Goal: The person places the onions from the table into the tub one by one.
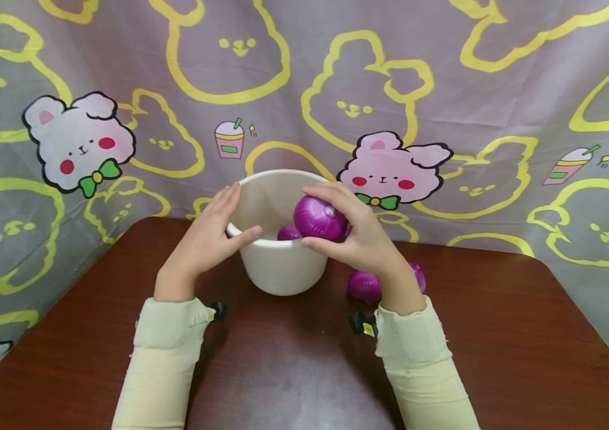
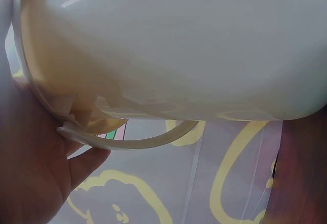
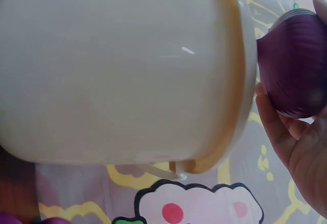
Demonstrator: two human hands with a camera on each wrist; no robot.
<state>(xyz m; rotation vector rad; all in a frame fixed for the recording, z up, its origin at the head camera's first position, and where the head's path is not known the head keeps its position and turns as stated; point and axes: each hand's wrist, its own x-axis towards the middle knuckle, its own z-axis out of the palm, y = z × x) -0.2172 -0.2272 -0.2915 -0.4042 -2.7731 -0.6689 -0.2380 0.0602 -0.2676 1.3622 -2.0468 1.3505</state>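
A white bucket (image 1: 282,269) stands upright on the table. My left hand (image 1: 204,239) holds its rim at the left, the thumb over the front edge. In the left wrist view the left hand (image 2: 41,168) lies by the rim, near the bucket's curved handle (image 2: 148,141). My right hand (image 1: 360,239) grips a purple onion (image 1: 319,220) over the right side of the opening. Seen from the right wrist, this onion (image 3: 296,66) is just beyond the bucket's rim (image 3: 249,55). Another onion (image 1: 288,233) shows inside the bucket, partly hidden.
Purple onions (image 1: 366,286) lie on the brown table (image 1: 293,364) to the right of the bucket, partly behind the right wrist. A patterned curtain (image 1: 293,125) hangs close behind the bucket and round the table's sides.
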